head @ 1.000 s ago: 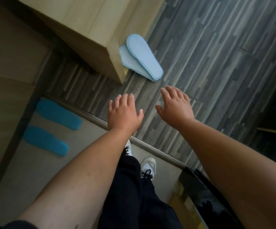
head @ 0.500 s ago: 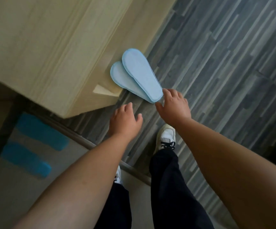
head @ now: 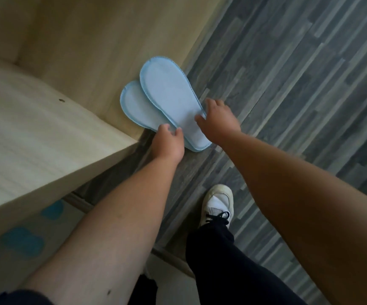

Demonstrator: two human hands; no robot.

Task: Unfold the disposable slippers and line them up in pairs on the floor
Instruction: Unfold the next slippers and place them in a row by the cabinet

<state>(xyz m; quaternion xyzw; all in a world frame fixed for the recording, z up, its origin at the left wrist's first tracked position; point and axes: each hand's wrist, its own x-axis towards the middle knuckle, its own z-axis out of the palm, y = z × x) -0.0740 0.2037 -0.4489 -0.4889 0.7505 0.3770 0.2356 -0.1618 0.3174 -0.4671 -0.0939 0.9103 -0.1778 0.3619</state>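
Note:
Two flat, folded light-blue disposable slippers lie overlapped on the grey plank floor against a wooden cabinet. The upper slipper (head: 169,97) lies across the lower slipper (head: 137,106). My left hand (head: 168,143) touches the near edge of the stack with thumb and fingers pinching at it. My right hand (head: 218,121) rests on the upper slipper's right edge, fingers curled over it. Both slippers still lie flat on the floor. Two darker blue slippers (head: 22,242) lie side by side on the pale floor at lower left.
A light wooden cabinet (head: 46,133) fills the left and top. A metal threshold strip (head: 79,201) divides grey planks from the pale floor. My white sneaker (head: 217,203) and dark trouser leg stand on the planks below the hands.
I have stepped closer and leaned down. Both hands moved forward from hovering above the floor onto the near end of the overlapped light-blue slippers.

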